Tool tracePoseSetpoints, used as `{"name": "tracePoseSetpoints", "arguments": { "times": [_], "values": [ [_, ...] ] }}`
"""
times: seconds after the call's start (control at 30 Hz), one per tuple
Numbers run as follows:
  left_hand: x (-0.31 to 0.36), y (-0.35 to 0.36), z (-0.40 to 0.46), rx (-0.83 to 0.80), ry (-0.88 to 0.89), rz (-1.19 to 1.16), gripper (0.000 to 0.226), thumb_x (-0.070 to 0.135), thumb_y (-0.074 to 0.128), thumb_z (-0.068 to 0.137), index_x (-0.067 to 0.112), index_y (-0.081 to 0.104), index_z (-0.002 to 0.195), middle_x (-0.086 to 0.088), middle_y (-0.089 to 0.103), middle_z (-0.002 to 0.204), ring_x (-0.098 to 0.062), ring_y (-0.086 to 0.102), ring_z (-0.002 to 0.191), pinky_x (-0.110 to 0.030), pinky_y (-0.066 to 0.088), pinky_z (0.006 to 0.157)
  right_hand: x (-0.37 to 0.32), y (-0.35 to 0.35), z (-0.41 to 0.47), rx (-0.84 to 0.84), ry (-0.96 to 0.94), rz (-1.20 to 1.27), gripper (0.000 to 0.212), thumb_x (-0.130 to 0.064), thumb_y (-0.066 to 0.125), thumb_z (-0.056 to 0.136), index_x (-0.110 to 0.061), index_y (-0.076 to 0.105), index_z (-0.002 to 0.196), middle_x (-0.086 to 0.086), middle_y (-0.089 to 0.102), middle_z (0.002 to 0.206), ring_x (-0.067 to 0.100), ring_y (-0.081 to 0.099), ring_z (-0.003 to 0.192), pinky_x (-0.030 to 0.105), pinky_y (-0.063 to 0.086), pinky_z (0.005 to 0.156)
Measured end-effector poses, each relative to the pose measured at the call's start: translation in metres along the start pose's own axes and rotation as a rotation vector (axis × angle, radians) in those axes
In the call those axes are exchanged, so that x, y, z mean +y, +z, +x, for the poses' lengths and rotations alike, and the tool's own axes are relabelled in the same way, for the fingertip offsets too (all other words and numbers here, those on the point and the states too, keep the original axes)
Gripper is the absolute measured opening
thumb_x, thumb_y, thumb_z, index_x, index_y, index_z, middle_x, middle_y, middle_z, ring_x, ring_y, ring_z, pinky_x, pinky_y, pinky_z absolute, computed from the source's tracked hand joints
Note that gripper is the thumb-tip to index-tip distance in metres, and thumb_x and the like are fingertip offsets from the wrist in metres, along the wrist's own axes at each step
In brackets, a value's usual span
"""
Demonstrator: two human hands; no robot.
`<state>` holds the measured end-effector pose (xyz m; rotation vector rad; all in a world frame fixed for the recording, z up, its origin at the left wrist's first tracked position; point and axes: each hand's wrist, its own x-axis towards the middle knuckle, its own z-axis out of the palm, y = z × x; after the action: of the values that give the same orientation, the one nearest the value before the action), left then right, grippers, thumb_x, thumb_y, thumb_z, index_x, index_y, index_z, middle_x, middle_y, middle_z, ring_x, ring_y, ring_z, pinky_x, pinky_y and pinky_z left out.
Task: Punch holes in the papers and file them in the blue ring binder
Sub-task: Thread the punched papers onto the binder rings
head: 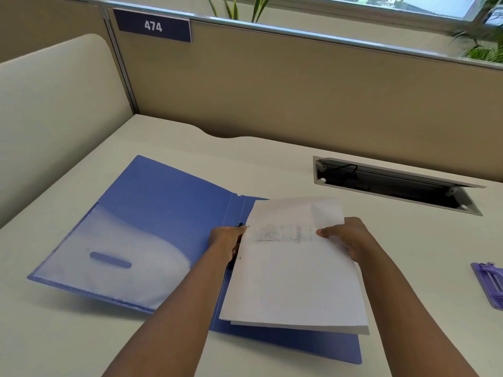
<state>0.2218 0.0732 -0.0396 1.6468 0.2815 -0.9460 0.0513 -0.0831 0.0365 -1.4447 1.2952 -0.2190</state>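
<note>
On the desk [272,164], both hands, left hand [224,240] and right hand [345,238], grip papers [294,273] over the open blue binder [163,202].

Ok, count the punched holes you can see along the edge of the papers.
2. One hole by the left hand, one lower on the papers' left edge. The hand may hide others.

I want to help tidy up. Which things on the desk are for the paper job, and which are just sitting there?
For the job:
- papers, held by the left hand and right hand
- blue binder, lying open
- purple hole punch at the desk's right edge

Just there:
- cable hatch in the desk
- number sign on the divider
- plants by the window
</note>
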Motion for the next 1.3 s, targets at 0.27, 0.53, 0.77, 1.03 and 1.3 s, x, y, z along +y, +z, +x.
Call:
{"name": "tracePoseSetpoints", "arguments": {
  "times": [0.27,0.53,0.77,1.03,1.3],
  "values": [
    [0.0,0.007,0.007,0.034,0.044,0.131,0.024,0.018,0.079,0.072,0.009,0.058,0.063,-0.01,0.06,0.077,-0.025,0.054,0.073,-0.039,0.053,0.081,0.001,-0.004,-0.001,-0.024,0.004,0.025,0.042,0.009,0.071,0.068,0.01,0.058,0.108,0.021,0.062,0.09,0.035,0.061,0.08,0.035,0.051,0.067],
    [0.011,-0.009,-0.013,-0.148,0.036,0.371,0.013,0.019,0.068,0.082,0.01,0.059,0.079,-0.002,0.06,0.072,-0.01,0.056,0.049,-0.022,0.042,0.048,0.006,-0.006,-0.001,-0.036,0.003,0.025,0.047,0.008,0.074,0.066,0.009,0.057,0.109,0.026,0.063,0.103,0.04,0.063,0.094,0.052,0.051,0.089],
    [0.011,-0.042,-0.027,-0.227,0.082,0.286,0.004,0.01,0.066,0.084,0.009,0.063,0.081,-0.005,0.066,0.08,-0.012,0.063,0.066,-0.022,0.052,0.061,0.007,-0.005,-0.003,-0.048,-0.009,0.049,0.046,0.009,0.072,0.069,0.009,0.056,0.112,0.024,0.062,0.1,0.037,0.061,0.089,0.048,0.051,0.087],
    [-0.005,-0.065,-0.049,-0.25,0.033,0.36,0.017,0.018,0.058,0.09,0.005,0.064,0.08,-0.01,0.067,0.08,-0.017,0.066,0.069,-0.02,0.056,0.052,0.011,-0.002,-0.009,-0.071,0.026,0.097,0.044,0.011,0.069,0.072,0.012,0.054,0.114,0.022,0.063,0.096,0.033,0.06,0.079,0.034,0.053,0.064],
    [-0.017,-0.054,-0.055,-0.07,0.309,0.498,0.013,0.018,0.066,0.084,0.011,0.067,0.074,-0.007,0.066,0.072,-0.017,0.062,0.057,-0.028,0.058,0.061,0.015,0.001,-0.004,-0.023,0.007,0.006,0.045,0.007,0.074,0.069,0.01,0.058,0.11,0.023,0.064,0.099,0.035,0.063,0.087,0.047,0.053,0.082]
  ]
}}
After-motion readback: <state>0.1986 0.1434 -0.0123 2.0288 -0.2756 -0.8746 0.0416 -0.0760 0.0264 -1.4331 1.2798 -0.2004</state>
